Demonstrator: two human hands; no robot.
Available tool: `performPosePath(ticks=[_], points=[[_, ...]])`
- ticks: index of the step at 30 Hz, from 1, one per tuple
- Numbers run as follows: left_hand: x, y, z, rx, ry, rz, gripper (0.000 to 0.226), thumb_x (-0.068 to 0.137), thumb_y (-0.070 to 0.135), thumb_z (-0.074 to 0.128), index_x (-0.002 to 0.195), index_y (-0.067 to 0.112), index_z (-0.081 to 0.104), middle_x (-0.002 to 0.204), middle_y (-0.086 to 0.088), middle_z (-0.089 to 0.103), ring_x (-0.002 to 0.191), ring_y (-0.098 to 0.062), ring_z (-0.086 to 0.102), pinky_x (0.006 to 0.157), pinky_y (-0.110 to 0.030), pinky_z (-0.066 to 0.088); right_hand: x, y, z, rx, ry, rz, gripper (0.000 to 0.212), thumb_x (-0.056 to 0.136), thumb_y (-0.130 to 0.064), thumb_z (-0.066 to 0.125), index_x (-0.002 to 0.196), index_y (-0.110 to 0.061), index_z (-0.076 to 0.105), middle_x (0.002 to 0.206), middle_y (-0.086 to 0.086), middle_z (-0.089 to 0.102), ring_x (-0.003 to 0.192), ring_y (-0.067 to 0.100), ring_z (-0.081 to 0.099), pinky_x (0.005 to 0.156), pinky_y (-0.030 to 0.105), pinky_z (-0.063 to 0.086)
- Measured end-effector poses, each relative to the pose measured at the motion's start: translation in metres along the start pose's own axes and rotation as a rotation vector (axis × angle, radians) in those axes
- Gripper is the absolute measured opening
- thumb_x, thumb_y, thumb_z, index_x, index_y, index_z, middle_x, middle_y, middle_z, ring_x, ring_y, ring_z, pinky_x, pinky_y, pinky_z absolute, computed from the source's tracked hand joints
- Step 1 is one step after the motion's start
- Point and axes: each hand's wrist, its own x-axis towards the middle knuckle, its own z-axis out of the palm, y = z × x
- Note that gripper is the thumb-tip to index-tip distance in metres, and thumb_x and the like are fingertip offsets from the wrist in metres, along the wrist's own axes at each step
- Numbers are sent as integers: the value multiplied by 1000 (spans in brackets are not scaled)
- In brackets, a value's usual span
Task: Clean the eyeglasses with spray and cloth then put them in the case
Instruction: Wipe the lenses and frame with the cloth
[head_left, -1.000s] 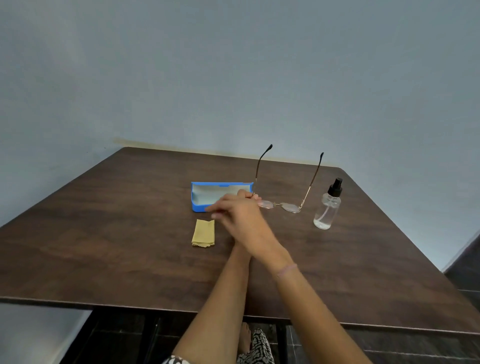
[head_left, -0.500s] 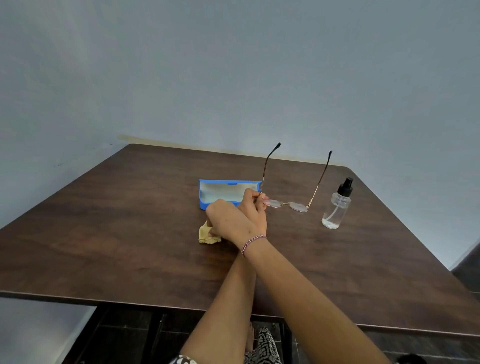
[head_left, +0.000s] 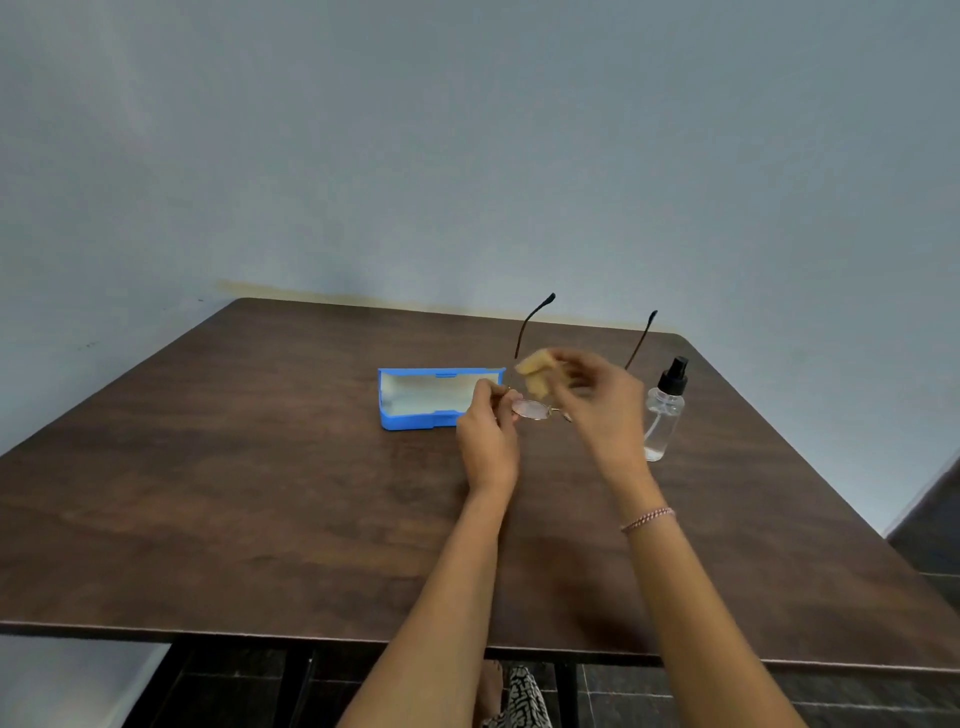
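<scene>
My left hand (head_left: 488, 436) pinches the left corner of the thin-framed eyeglasses (head_left: 531, 409), holding them above the table with their temples pointing away and upward. My right hand (head_left: 602, 405), blurred, holds the yellow cloth (head_left: 535, 371) just above the lenses. The right lens is hidden behind my right hand. The open blue case (head_left: 415, 397) with a pale lining lies on the table to the left of the glasses. A clear spray bottle (head_left: 664, 415) with a black nozzle stands upright to the right of my right hand.
The dark wooden table (head_left: 260, 493) has its back edge against a grey wall. Its front edge runs near my forearms, with dark floor tiles and a foot below.
My right hand reached across to the yellow cloth on the table, picked it up and carried it rightward to above the glasses. My left hand kept holding the glasses.
</scene>
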Motion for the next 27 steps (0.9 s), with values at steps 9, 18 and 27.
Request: performPosePath(ticks=[9, 18, 27], points=[[-5, 7, 1, 136, 6, 126, 10, 93, 15, 56, 85, 9, 57, 69, 3, 61, 56, -12, 53, 53, -22, 37, 10, 61, 14, -573, -71, -244, 23, 84, -6, 63, 104, -14, 71, 97, -2, 70, 95, 17, 59, 77, 29, 51], [-1, 8, -1, 186, 32, 61, 11, 93, 19, 55, 90, 10, 60, 75, 1, 64, 63, -9, 55, 52, -16, 36, 2, 67, 12, -627, -210, -389, 36, 82, -20, 71, 115, -11, 65, 107, 4, 68, 99, 25, 60, 81, 44, 50], [8, 21, -4, -438, -204, -412, 9, 88, 25, 62, 94, 17, 62, 90, -3, 71, 83, -13, 69, 77, -25, 56, 3, 69, 10, -663, 36, -537, 30, 73, 2, 73, 100, -8, 70, 90, 1, 70, 83, 23, 63, 70, 34, 48]])
